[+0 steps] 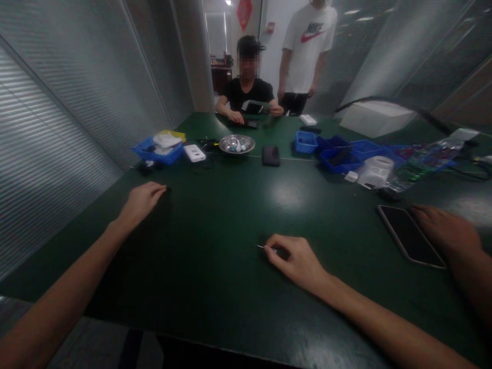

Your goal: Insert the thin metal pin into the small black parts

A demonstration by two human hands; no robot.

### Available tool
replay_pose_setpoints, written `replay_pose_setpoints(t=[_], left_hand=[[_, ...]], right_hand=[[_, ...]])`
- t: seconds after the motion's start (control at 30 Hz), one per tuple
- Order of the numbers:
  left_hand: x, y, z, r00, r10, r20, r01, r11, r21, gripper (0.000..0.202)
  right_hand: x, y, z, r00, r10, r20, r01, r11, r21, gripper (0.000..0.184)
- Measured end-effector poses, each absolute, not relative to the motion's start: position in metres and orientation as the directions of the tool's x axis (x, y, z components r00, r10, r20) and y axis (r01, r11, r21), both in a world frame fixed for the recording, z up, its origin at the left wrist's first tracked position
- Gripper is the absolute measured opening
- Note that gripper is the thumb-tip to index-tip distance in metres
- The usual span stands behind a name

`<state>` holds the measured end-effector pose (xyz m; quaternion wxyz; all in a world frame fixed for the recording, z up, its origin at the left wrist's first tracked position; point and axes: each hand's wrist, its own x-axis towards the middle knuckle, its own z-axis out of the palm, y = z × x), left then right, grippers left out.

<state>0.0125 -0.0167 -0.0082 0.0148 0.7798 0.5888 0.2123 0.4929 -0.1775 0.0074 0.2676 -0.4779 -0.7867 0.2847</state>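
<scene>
My right hand [294, 259] rests low over the green table [215, 215], thumb and forefinger pinched together. A thin, bright metal pin [260, 246] sticks out leftward from that pinch; the rest of it is hidden by the fingers. Further forward on the left, my left hand [144, 200] is closed with its fingertips together. Something small and dark seems to be at those tips, too small to name. Beyond the left hand stands a blue basket [171, 155] with white packets in it, beside a white box-shaped device [195, 152].
At right, another person's hand [446, 225] lies beside a phone [411, 236]. A metal bowl [237, 145] with small white items and a black square object [271, 156] sit mid-table. Blue trays [338, 159] and a clear bottle [426, 159] stand at back right. Someone sits opposite; another person stands behind.
</scene>
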Motion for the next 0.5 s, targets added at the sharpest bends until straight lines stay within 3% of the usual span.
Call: replay_pose_setpoints(t=[0.1, 0.2, 0.33, 0.5], left_hand=[[0.075, -0.037, -0.002, 0.466, 0.841, 0.275, 0.792, -0.535, 0.295, 0.032], [0.155, -0.072, 0.000, 0.647, 0.720, 0.252, 0.575, -0.677, 0.460, 0.027], [0.232, -0.112, -0.001, 0.707, 0.675, 0.210, 0.404, -0.629, 0.665, 0.017], [0.247, -0.119, -0.001, 0.696, 0.690, 0.197, 0.381, -0.588, 0.713, 0.013]], right_hand=[[0.493, -0.177, 0.007, -0.391, 0.907, 0.158, 0.598, 0.381, -0.705, 0.017], [0.493, -0.176, 0.008, -0.376, 0.911, 0.168, 0.597, 0.377, -0.708, 0.017], [0.493, -0.175, 0.010, -0.360, 0.917, 0.170, 0.599, 0.367, -0.712, 0.017], [0.495, -0.172, 0.011, -0.367, 0.919, 0.143, 0.593, 0.350, -0.725, 0.016]])
